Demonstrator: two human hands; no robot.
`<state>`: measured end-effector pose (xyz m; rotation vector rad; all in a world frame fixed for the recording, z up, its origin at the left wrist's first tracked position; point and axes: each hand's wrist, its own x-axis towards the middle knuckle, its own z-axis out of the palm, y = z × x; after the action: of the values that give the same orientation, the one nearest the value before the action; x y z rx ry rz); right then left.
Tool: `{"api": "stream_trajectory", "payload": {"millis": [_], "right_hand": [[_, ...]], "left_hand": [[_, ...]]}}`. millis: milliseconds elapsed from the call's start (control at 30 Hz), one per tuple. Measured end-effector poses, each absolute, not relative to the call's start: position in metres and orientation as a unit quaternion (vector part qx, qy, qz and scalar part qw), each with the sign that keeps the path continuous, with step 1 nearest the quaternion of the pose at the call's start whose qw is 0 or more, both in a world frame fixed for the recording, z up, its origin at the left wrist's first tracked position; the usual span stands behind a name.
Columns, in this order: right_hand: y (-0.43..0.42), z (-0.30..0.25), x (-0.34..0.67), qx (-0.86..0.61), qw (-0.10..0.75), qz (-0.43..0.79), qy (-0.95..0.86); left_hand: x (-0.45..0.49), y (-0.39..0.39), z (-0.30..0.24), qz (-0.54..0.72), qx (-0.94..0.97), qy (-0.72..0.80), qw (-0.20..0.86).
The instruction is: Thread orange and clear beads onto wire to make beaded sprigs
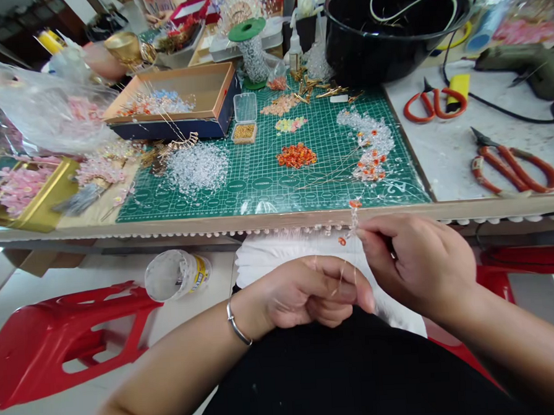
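Between thumb and fingertips, my right hand [416, 259] pinches a beaded wire sprig [354, 216] with clear beads and small orange flowers. To its left my left hand [321, 289] is curled closed, and thin wire [340, 272] runs over its fingers. Both hands are above my lap, just in front of the table edge. On the green cutting mat [257, 193] beyond them lie a pile of orange beads [296, 155], a heap of clear beads [198, 167] and finished orange-and-clear wire sprigs [371, 156].
Red-handled pliers [511, 164] and red-handled cutters [434, 103] lie at the right, near a glue gun [524, 64]. Behind the mat stand a shallow box [173, 101], a green wire spool [250, 48] and a black basin [380, 47]. A red stool [74, 336] is on the floor left.
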<state>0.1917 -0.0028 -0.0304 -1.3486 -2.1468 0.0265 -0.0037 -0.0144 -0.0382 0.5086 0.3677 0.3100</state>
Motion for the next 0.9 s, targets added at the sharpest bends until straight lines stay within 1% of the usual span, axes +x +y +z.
{"api": "stream_trajectory", "payload": {"millis": [133, 200, 233, 267, 300, 367, 400, 433, 467, 500, 567, 633, 700, 800, 900], "right_hand": [[0.005, -0.030, 0.189, -0.549, 0.308, -0.026, -0.776], [0.009, -0.031, 0.188, -0.556, 0.312, -0.036, -0.769], [0.009, -0.032, 0.188, -0.555, 0.312, -0.039, -0.770], [0.010, -0.033, 0.187, -0.549, 0.312, -0.040, -0.774], [0.009, -0.034, 0.187, -0.539, 0.312, -0.040, -0.782], [0.006, -0.035, 0.186, -0.506, 0.315, -0.035, -0.802], [0.003, -0.035, 0.186, -0.486, 0.317, -0.030, -0.814], [0.000, -0.034, 0.186, -0.465, 0.321, -0.026, -0.825], [-0.003, -0.034, 0.187, -0.443, 0.325, -0.020, -0.835], [-0.006, -0.032, 0.188, -0.423, 0.329, -0.014, -0.844], [-0.012, -0.030, 0.190, -0.385, 0.336, 0.003, -0.860], [-0.017, -0.028, 0.194, -0.355, 0.338, 0.025, -0.871], [-0.020, -0.027, 0.198, -0.337, 0.339, 0.046, -0.877], [-0.022, -0.027, 0.203, -0.328, 0.344, 0.073, -0.877], [-0.022, -0.027, 0.204, -0.321, 0.344, 0.099, -0.877]], "left_hand": [[-0.001, -0.022, -0.036, 0.231, 0.245, 0.215, 0.916], [-0.001, -0.025, -0.027, 0.250, 0.331, 0.278, 0.866], [-0.001, -0.026, -0.020, 0.254, 0.417, 0.322, 0.811], [-0.001, -0.027, -0.012, 0.254, 0.528, 0.365, 0.723], [-0.002, -0.028, -0.002, 0.246, 0.647, 0.398, 0.601], [-0.006, -0.029, 0.018, 0.217, 0.830, 0.408, 0.313], [-0.008, -0.029, 0.028, 0.201, 0.876, 0.394, 0.192], [-0.011, -0.028, 0.037, 0.187, 0.899, 0.380, 0.108], [-0.013, -0.026, 0.044, 0.178, 0.909, 0.373, 0.056], [-0.015, -0.022, 0.050, 0.173, 0.911, 0.373, 0.029], [-0.018, -0.011, 0.055, 0.167, 0.904, 0.394, 0.020], [-0.020, 0.001, 0.054, 0.160, 0.887, 0.429, 0.053], [-0.022, 0.011, 0.049, 0.156, 0.864, 0.462, 0.124], [-0.022, 0.018, 0.039, 0.186, 0.825, 0.479, 0.235], [-0.021, 0.019, 0.031, 0.219, 0.801, 0.470, 0.300]]}}
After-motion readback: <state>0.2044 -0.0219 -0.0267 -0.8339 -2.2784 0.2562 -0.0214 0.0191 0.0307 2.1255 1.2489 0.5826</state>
